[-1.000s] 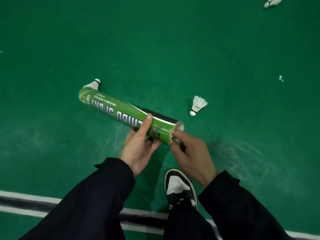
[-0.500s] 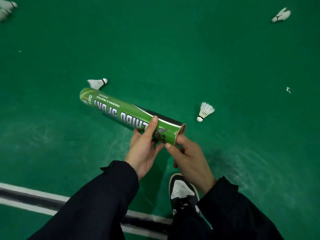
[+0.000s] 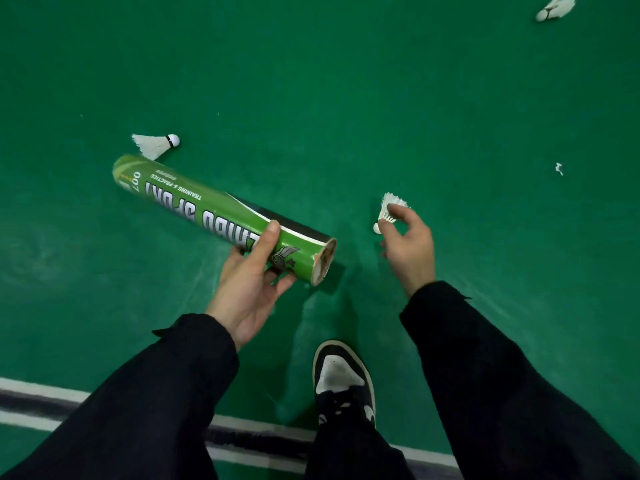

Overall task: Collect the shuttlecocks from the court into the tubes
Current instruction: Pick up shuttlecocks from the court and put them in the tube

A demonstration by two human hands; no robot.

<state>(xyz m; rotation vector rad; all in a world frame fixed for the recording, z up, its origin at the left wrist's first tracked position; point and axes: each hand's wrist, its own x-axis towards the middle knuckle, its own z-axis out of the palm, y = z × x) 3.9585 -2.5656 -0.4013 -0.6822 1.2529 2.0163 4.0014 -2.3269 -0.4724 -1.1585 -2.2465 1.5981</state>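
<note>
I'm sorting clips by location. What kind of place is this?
Most likely an indoor badminton court: a green sports floor with a white and dark boundary line, shuttlecocks lying on it, and a shuttlecock tube in the left hand.

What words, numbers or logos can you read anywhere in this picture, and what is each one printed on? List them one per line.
"007": near the far end of the green tube.
"TRAINING & PRACTICE": small print along the same tube.
Large white brand lettering on the tube: partly hidden by the left hand, seems to end in "SPORT"; the first word cannot be read fully.
Round emblem near the tube's open end: too small to read.
Nothing else carries text.
</note>
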